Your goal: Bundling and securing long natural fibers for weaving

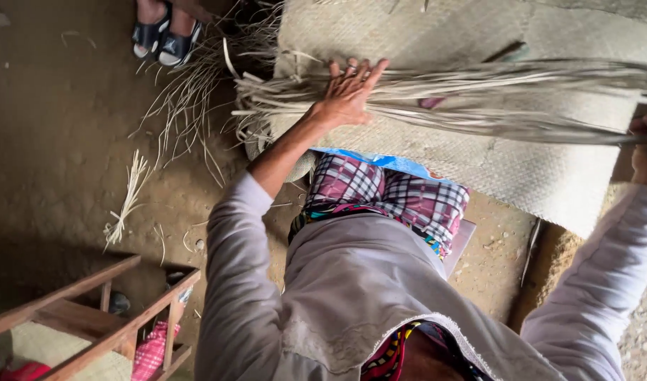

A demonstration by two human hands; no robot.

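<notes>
While the left hand lies open on it, the reed bundle runs left-right, right hand gripping its end.

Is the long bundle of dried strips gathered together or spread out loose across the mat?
Gathered: the strips run as one bundle across the woven mat, left hand on one end, right hand at the other.

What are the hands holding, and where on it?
Left hand lies flat, fingers spread, on the bundle of dried reed strips near its loose ends. Right hand meets the bundle's other end at the frame edge; its grip cannot be told.
</notes>
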